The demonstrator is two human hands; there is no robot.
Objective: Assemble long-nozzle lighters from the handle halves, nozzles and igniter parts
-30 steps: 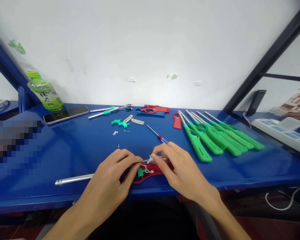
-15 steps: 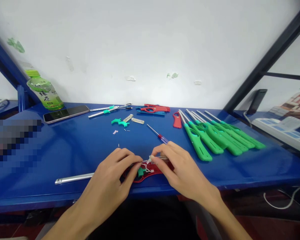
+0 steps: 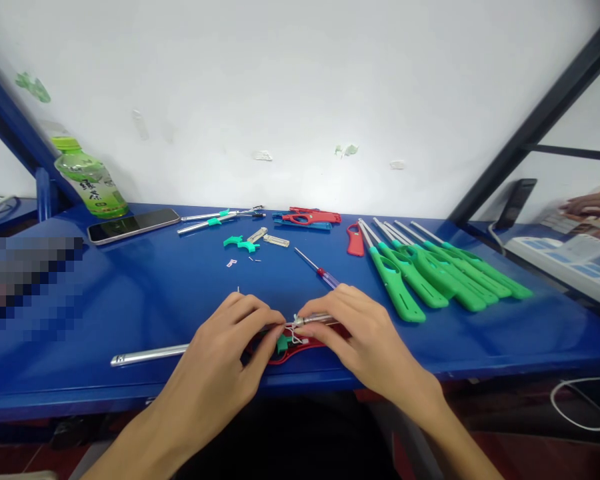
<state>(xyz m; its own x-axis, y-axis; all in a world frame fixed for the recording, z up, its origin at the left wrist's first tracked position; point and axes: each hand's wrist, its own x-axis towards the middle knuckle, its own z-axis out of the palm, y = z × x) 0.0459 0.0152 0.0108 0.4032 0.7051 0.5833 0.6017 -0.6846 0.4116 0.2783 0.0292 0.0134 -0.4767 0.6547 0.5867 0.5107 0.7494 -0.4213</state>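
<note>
The red half-shell of a long-nosed lighter (image 3: 280,361) lies at the table's front edge, its silver barrel (image 3: 150,354) pointing left. Inside it sit a green trigger (image 3: 283,343) and white wires (image 3: 296,337). My left hand (image 3: 220,350) pinches a thin white tube (image 3: 289,325) over the shell. My right hand (image 3: 363,333) grips a clear fuel tank (image 3: 319,319) between thumb and fingers, its valve end facing left towards the tube. My fingers and palms hide parts of the shell and tank.
Beyond my right hand lies a screwdriver (image 3: 317,270). Several green lighters (image 3: 397,287) are fanned out at the right. Loose green triggers (image 3: 241,245), clear tanks (image 3: 276,241), red shells (image 3: 313,218), a phone (image 3: 134,226) and a bottle (image 3: 91,180) lie or stand behind. A person's hand (image 3: 595,202) shows far right.
My right fingers have shifted slightly and lie flatter along the tank, so more of it shows. My left hand has hardly moved. Another person's hand has moved further into view at far right.
</note>
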